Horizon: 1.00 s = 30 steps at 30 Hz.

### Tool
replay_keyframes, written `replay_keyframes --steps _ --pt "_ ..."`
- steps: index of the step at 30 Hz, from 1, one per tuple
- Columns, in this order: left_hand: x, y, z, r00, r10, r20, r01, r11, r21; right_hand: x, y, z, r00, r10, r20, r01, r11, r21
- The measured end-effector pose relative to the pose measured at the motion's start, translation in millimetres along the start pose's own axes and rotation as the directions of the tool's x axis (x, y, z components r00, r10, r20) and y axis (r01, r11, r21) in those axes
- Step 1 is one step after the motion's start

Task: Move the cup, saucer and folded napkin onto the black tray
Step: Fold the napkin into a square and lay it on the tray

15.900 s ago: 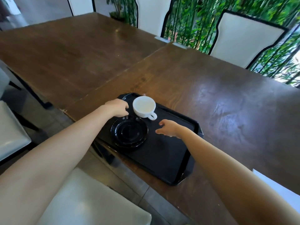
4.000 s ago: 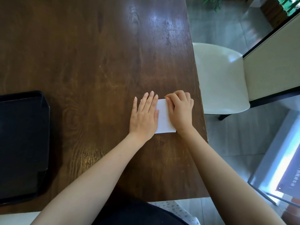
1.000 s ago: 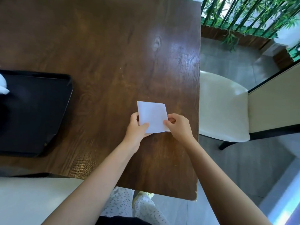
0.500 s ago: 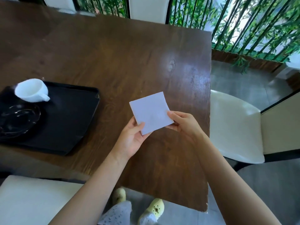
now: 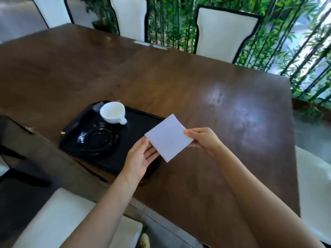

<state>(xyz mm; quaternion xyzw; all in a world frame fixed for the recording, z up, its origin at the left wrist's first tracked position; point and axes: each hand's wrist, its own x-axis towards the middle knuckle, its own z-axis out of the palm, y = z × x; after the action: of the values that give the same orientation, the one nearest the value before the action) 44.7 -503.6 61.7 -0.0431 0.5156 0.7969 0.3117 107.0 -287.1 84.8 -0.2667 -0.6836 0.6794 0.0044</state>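
Observation:
The folded white napkin point(image 5: 169, 137) is held in the air by both hands, above the right end of the black tray point(image 5: 136, 122). My left hand point(image 5: 140, 158) grips its lower left edge, and my right hand point(image 5: 202, 137) pinches its right corner. On the tray stands a white cup point(image 5: 112, 112) with its handle pointing right. A black glossy saucer point(image 5: 97, 139) lies just in front of the cup, on the tray's left half.
The tray sits near the front edge of a dark wooden table point(image 5: 197, 86). White chairs stand behind the table point(image 5: 222, 33), at its right end point(image 5: 315, 185) and below me point(image 5: 59, 217). Green bamboo plants point(image 5: 286, 51) line the back.
Both hands have carried the napkin left, from bare table to over the tray's right end. My view has swung left and up, so the whole tray, cup and saucer show.

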Motion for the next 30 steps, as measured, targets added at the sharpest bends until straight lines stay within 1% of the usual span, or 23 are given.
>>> replay_keyframes --steps 2,4,7,11,15,19,25,27,30 --pt "10 14 -26 0.995 -0.021 -0.093 0.018 0.999 -0.03 18 -5 27 1.0 0.022 0.02 -0.021 0.998 -0.056" --pt "18 25 -50 0.987 -0.045 -0.157 0.038 0.998 -0.045 35 -9 52 0.999 0.04 0.009 -0.039 0.993 -0.114" --pt "28 34 -77 0.97 -0.097 -0.221 0.079 0.993 -0.088 56 -10 84 0.998 0.063 -0.001 -0.062 0.982 -0.179" --pt "39 38 -97 0.935 -0.206 -0.29 0.171 0.975 -0.141 77 -1 111 0.993 0.114 -0.026 -0.117 0.957 -0.266" --pt "48 34 -101 0.897 -0.305 -0.319 0.245 0.945 -0.215 94 3 123 0.993 0.106 -0.056 -0.119 0.913 -0.389" --pt "58 30 -94 0.859 -0.371 -0.353 0.276 0.916 -0.29 112 0 122 0.993 0.099 -0.067 -0.119 0.863 -0.491" --pt "72 30 -85 0.819 -0.403 -0.409 0.297 0.907 -0.299 136 -4 126 0.99 0.135 -0.027 -0.127 0.815 -0.565" --pt "75 31 -82 0.807 -0.405 -0.43 0.292 0.906 -0.306 139 -5 129 0.988 0.156 -0.022 -0.136 0.779 -0.612" --pt "76 32 -80 0.799 -0.404 -0.445 0.292 0.908 -0.299 139 -3 134 0.992 0.128 0.0 -0.094 0.73 -0.677"
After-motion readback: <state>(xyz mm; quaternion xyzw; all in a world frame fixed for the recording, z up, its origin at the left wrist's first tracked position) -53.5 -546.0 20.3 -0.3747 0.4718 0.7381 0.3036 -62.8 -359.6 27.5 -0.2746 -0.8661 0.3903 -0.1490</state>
